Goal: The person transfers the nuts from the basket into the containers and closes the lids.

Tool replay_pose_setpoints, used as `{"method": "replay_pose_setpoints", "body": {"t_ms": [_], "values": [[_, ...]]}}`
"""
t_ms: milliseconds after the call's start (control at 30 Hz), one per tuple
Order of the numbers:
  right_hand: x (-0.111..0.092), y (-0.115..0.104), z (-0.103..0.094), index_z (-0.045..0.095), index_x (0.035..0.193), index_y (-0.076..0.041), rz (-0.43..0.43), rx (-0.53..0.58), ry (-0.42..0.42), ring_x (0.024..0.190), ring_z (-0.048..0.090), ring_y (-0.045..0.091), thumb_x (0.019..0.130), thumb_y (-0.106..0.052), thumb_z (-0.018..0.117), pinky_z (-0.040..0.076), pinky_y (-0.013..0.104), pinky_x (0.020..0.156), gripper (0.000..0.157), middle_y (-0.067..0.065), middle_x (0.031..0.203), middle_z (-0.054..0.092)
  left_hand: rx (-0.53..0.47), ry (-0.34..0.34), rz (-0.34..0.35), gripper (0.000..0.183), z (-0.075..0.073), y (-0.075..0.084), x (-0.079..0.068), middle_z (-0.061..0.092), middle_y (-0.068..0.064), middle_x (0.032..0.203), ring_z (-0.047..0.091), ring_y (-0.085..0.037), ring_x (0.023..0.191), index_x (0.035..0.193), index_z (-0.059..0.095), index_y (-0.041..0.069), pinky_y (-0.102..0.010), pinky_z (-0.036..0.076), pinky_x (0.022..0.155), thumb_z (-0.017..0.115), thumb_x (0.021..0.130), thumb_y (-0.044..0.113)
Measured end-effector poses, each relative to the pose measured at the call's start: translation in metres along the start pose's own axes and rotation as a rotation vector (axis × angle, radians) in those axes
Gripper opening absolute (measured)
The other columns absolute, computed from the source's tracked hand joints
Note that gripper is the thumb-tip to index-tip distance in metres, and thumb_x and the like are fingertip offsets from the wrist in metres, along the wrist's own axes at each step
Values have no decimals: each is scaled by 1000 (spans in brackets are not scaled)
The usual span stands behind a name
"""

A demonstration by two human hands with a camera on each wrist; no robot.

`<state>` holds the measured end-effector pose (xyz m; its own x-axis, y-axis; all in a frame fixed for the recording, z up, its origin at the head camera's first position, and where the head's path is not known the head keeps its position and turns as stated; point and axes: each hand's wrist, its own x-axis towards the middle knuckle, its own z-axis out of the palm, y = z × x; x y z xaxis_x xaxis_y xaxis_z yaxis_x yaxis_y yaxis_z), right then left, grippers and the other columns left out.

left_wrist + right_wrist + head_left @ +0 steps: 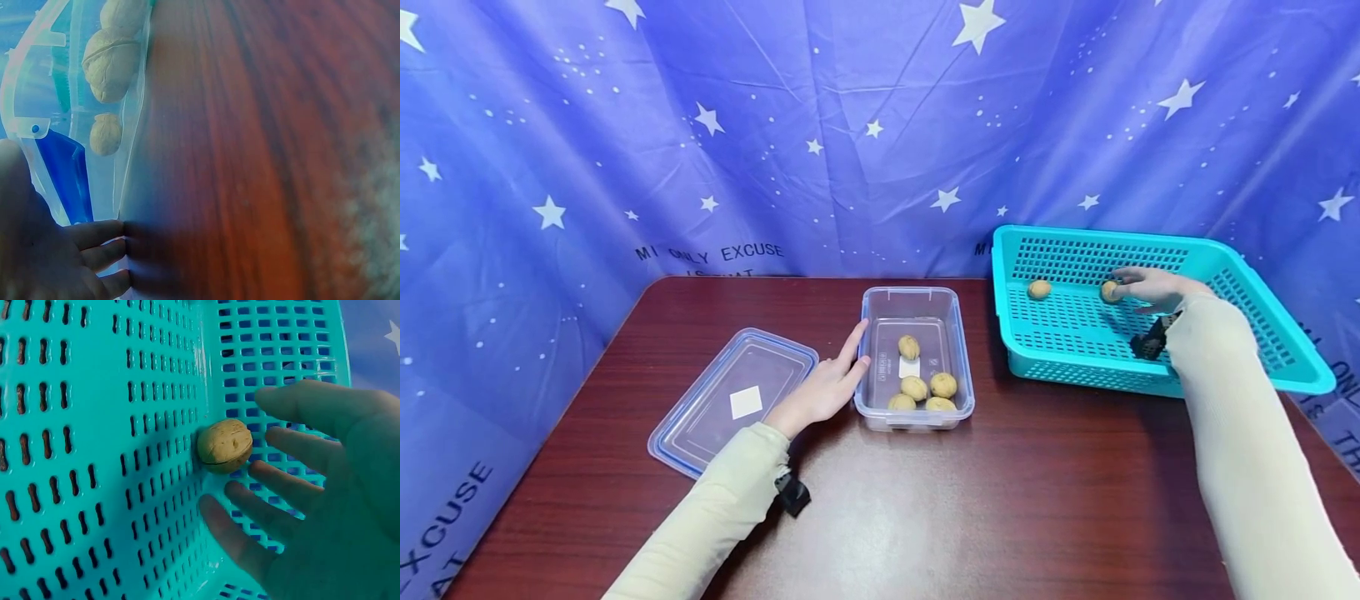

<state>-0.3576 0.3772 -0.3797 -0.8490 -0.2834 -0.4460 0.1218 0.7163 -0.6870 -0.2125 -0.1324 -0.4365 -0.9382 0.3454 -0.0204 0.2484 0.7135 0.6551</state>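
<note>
In the turquoise basket (1075,342), my right hand (1153,287) reaches in from the right with its fingers spread. Its fingertips are close around a walnut (225,445) lying by the basket wall; the palm holds nothing. Another walnut (1039,289) lies to the left on the basket floor. My left hand (823,387) rests against the left side of a clear plastic box (917,417), fingers extended along its wall. Inside this open box lie several walnuts (943,384), mostly towards the near end; a few show through its wall in the left wrist view.
A clear lid (715,417) with a blue seal lies flat on the dark red table (880,517), left of the box and partly behind the left hand. Behind the table hangs a blue star-patterned curtain (850,150). The basket stands at the back right.
</note>
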Motion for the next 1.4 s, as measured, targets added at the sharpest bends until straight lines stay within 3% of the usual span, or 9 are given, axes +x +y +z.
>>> {"method": "replay_pose_setpoints", "body": {"t_ms": [167,367,567,667,767,1100,1300,1400], "values": [[6,12,0,-3,150,7,14,4,-14,133,7,57,101,-27,49,28,62,103,79,40,148,-4,5,0,12,59,2,0,0,50,-21,137,46,-46,123,157,4,28,-55,30,106,30,105,38],[-3,-2,7,13,145,16,-31,-70,-75,130,19,58,101,-21,49,33,61,100,68,43,143,12,1,-6,9,59,-1,1,0,49,-21,138,46,-46,123,157,3,30,-55,25,108,30,105,38],[-4,-8,11,36,134,21,-52,-137,-42,108,55,35,98,-4,50,47,48,92,46,36,124,49,0,-8,13,58,-2,3,1,49,-22,138,46,-45,123,157,4,28,-55,26,108,30,106,38],[-4,-8,10,41,132,19,-58,-117,-18,100,59,24,98,-6,52,50,44,88,44,27,117,57,7,-6,15,58,-1,3,2,50,-22,137,47,-45,122,157,5,27,-54,26,108,30,106,37],[-5,-9,10,44,131,17,-74,-117,14,97,59,21,97,-8,54,51,43,86,43,22,114,60,11,-5,18,58,0,3,3,50,-22,137,48,-44,122,157,4,27,-54,25,109,30,106,37],[-9,-26,9,43,136,13,-140,-130,78,101,59,21,99,-14,55,48,48,90,47,22,122,58,2,-6,6,59,2,2,0,51,-23,136,47,-45,122,157,3,30,-55,27,108,30,105,38],[-13,-37,12,41,139,9,-165,-113,91,112,55,26,100,-19,55,45,49,94,51,26,133,50,9,-3,-2,58,0,2,-1,52,-24,134,47,-47,121,157,4,29,-54,31,106,30,105,38],[-15,-42,13,41,140,8,-172,-81,93,110,56,19,99,-24,57,45,48,95,55,26,135,48,13,0,-16,58,0,2,-1,52,-24,134,47,-47,122,157,4,31,-54,33,104,30,105,40]]}}
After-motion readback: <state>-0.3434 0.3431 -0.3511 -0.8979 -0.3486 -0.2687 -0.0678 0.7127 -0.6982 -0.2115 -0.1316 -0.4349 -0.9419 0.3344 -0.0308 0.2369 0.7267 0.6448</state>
